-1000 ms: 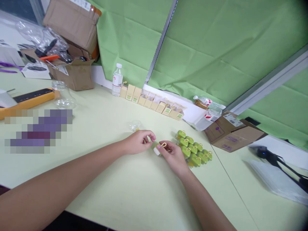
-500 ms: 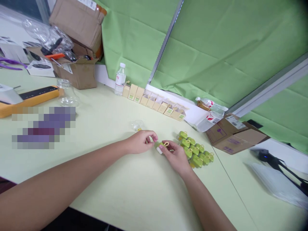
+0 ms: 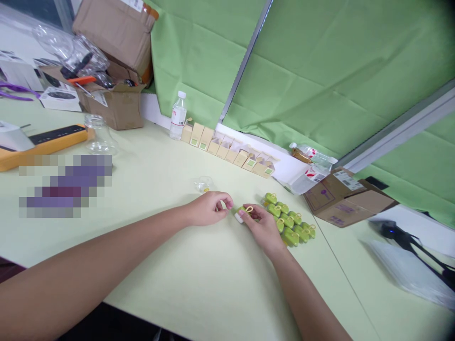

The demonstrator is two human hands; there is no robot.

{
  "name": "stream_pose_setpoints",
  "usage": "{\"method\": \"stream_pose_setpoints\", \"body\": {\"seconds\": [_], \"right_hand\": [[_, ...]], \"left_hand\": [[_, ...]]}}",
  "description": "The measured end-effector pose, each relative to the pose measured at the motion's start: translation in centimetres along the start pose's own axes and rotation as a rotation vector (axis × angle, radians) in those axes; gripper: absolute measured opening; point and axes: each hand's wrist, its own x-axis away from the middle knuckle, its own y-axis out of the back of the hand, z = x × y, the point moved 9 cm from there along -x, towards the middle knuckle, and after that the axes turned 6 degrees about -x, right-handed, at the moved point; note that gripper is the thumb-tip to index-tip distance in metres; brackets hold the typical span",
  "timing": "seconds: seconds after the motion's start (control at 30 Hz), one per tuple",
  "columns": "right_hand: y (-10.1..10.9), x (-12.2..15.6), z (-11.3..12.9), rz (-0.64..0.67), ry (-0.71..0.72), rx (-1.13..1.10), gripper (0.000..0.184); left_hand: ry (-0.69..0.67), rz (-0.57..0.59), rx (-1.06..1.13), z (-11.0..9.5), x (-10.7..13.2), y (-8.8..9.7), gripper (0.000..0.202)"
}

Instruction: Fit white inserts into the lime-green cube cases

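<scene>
My right hand (image 3: 262, 228) rests on the pale green table (image 3: 199, 279) and pinches a small green piece with a yellow loop and a white end (image 3: 243, 213). My left hand (image 3: 208, 208) lies just left of it, fingers curled with the thumb and forefinger pressed together; what they hold is hidden. A cluster of several green pieces with yellow loops (image 3: 289, 220) sits right beside my right hand. A small clear plastic bag (image 3: 203, 184) lies just beyond my left hand.
A row of small tan cartons (image 3: 227, 151) lines the wall behind, with a water bottle (image 3: 177, 116) at its left end. Cardboard boxes (image 3: 113, 102) and a glass jar (image 3: 97, 137) stand at far left, another box (image 3: 346, 196) at right. An orange device (image 3: 42, 141) lies left.
My right hand has shifted slightly right with the green piece, toward the cluster. The left hand stays in place with its fingers curled. The view has drifted a little.
</scene>
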Motion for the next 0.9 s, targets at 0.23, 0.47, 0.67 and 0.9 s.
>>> {"method": "stream_pose_setpoints", "body": {"seconds": [0.23,0.47,0.67,0.9], "right_hand": [[0.1,-0.3,-0.5,-0.008,-0.01,-0.039,0.048],[-0.1,0.0,0.0,-0.001,0.0,-0.012,0.047],[-1.9,1.4,1.3,0.113,0.013,-0.032,0.039],[-3.9,3.6,3.0,0.226,0.036,0.013,0.028]], "left_hand": [[0.009,0.006,-0.001,0.2,0.0,-0.1,0.018],[0.008,0.013,-0.001,0.1,0.0,-0.2,0.018],[0.008,0.02,0.0,0.0,0.0,-0.2,0.017],[0.019,0.014,-0.007,-0.1,0.0,-0.1,0.021]]}}
